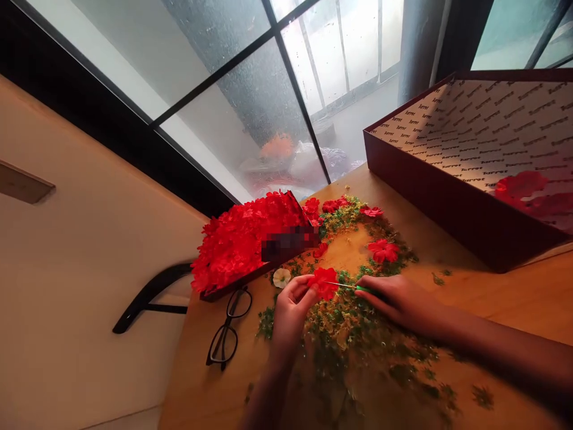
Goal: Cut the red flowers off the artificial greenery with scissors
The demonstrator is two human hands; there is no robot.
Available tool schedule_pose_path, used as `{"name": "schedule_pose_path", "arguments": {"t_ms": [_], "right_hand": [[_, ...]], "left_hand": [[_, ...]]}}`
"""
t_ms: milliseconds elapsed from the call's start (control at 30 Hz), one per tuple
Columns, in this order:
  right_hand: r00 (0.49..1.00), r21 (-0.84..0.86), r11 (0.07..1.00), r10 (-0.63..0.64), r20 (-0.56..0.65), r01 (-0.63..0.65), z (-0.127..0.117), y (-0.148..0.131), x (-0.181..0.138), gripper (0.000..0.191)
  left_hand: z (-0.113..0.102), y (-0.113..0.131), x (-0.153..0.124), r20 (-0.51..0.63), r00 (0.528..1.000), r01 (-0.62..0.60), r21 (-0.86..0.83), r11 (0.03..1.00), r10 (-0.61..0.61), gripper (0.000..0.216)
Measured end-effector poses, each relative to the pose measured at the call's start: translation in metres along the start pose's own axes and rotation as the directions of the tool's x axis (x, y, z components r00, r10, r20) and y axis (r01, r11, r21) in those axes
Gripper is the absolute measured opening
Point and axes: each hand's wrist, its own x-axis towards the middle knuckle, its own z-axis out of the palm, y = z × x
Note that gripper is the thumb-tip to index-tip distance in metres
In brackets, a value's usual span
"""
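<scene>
Now, by the green leaves (339,324), the left hand (290,307) pinches 1 red flower (325,277) in its fingers and the right hand (398,301) grips a green-handled tool (345,285).

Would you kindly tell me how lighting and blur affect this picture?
In the head view, daylight through the window nearly whites out its brightest panes; head view again, a shadow edge crosses the lining of the large box; head view, the greenery turns dark and hazy toward the bottom; head view, a pixelated patch hides part of the flower-filled box.
</scene>
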Motion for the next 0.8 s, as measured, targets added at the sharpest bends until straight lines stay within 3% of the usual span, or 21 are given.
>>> {"name": "schedule_pose_path", "arguments": {"t_ms": [333, 800], "right_hand": [[1.000, -0.050, 0.999, -0.019, 0.023, 0.020, -0.001, -0.002, 0.000, 0.030], [1.000, -0.139, 0.990, -0.023, 0.010, 0.024, 0.004, -0.001, -0.002, 0.033]], "left_hand": [[-0.001, -0.002, -0.001, -0.010, 0.998, -0.056, 0.037, 0.998, 0.056, 0.020], [0.011, -0.004, -0.010, 0.083, 0.988, -0.142, 0.142, 0.980, 0.131, 0.018]]}}
